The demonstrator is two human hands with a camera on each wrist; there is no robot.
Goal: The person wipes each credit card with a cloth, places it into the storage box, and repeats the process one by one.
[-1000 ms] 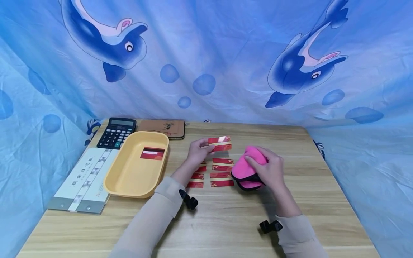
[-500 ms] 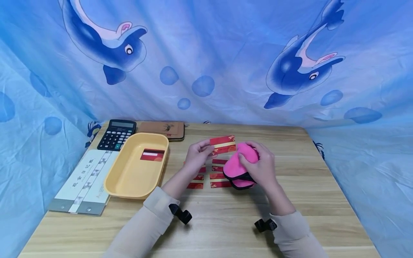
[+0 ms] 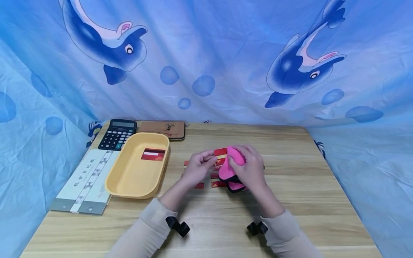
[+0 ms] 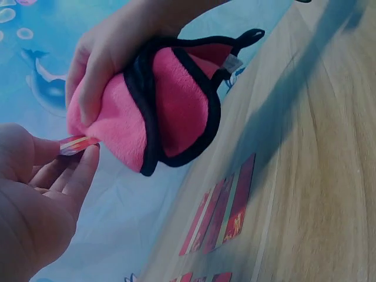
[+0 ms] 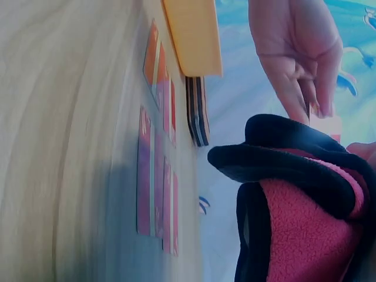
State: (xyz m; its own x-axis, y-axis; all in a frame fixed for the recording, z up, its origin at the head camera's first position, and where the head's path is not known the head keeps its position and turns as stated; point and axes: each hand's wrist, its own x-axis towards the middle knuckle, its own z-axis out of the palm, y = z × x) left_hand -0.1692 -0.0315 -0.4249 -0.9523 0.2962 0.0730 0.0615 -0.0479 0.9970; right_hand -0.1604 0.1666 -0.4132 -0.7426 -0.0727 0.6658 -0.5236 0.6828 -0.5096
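Over the middle of the table my left hand (image 3: 196,168) pinches a red card with a gold stripe (image 3: 221,152) between thumb and fingers. My right hand (image 3: 251,167) grips a folded pink fleece cloth with black edging (image 3: 227,172). The cloth is pressed against the card and covers its right part. In the left wrist view, a black loop and a small white tag show at one corner of the cloth (image 4: 179,106). Below the hands, several similar red cards (image 5: 150,176) lie on the table in rows, partly hidden in the head view.
Left of the hands stands a yellow tray (image 3: 129,175) with one red card (image 3: 153,154) inside. A white ledger book (image 3: 84,179), a black calculator (image 3: 117,134) and a brown wallet (image 3: 161,129) lie around it. A blue dolphin curtain (image 3: 226,53) hangs behind the wooden table (image 3: 290,233).
My right hand has moved left with the cloth until it meets the card. My left hand has lowered the card slightly and still holds it.
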